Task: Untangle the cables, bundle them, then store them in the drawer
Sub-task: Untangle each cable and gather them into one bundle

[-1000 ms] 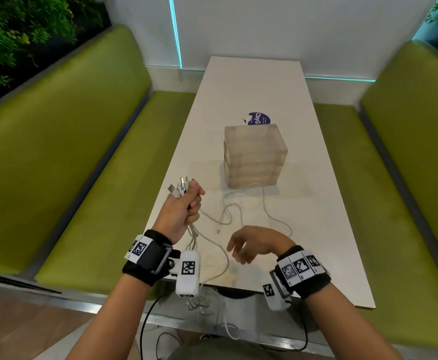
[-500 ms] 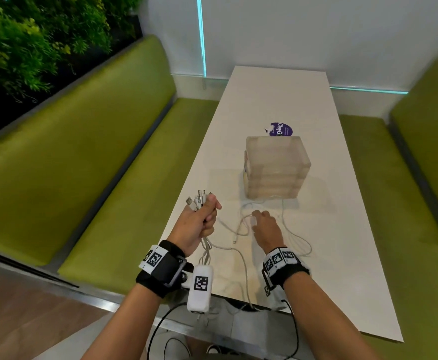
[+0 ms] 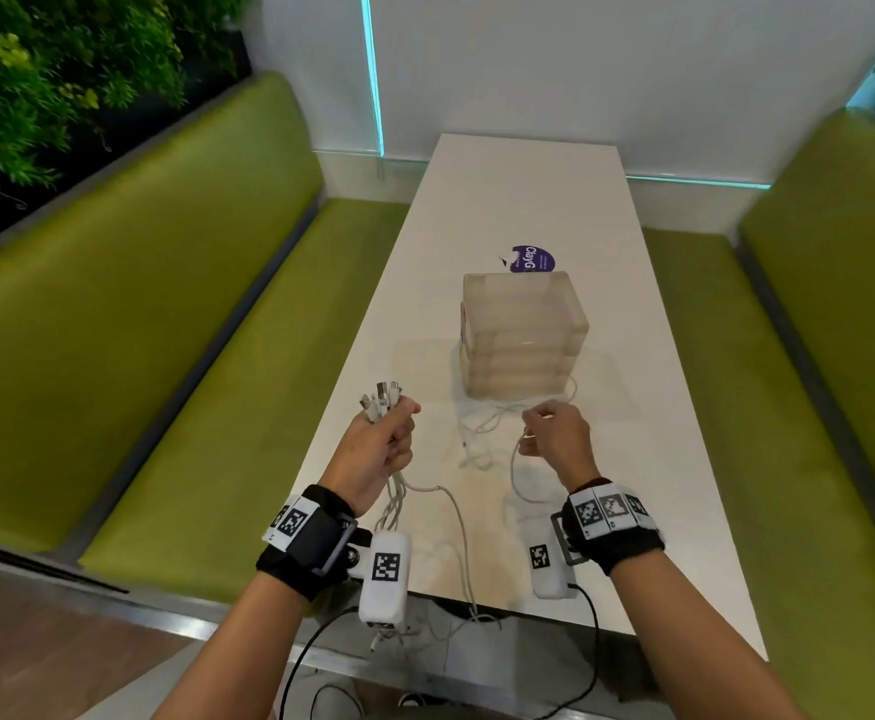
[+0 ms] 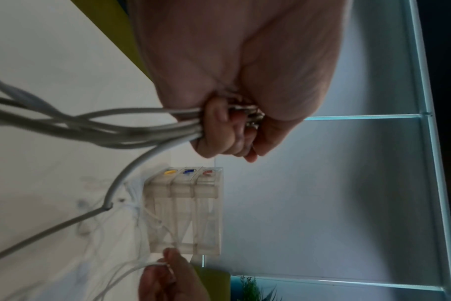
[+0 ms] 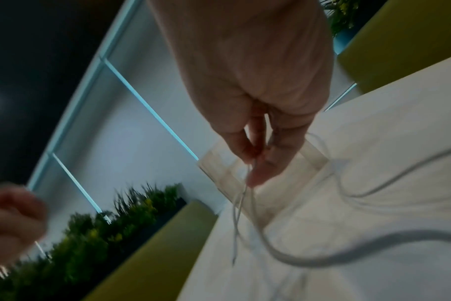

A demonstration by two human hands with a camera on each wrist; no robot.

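My left hand [image 3: 386,433] is fisted round a bunch of white cables [image 3: 381,400], their plugs sticking up above the fist; the same grip on the cables [image 4: 142,126] shows in the left wrist view. Their strands hang down past the table's near edge. My right hand [image 3: 549,431] pinches a thin white cable [image 5: 238,203] just above the table, in front of the translucent drawer unit [image 3: 521,332]. More loose white cable [image 3: 477,433] lies tangled between my hands. The drawer unit [image 4: 191,211] has three shut drawers with yellow, blue and red handles.
The white table [image 3: 529,200] runs away from me between two green benches [image 3: 139,330] [image 3: 814,381]. A purple round sticker [image 3: 531,259] lies behind the drawer unit. Plants [image 3: 35,70] stand at the far left.
My right hand reached forward onto the loose cables by the drawer unit, then lifted back with a thin cable pinched in it. The left hand kept its grip on the bunch.
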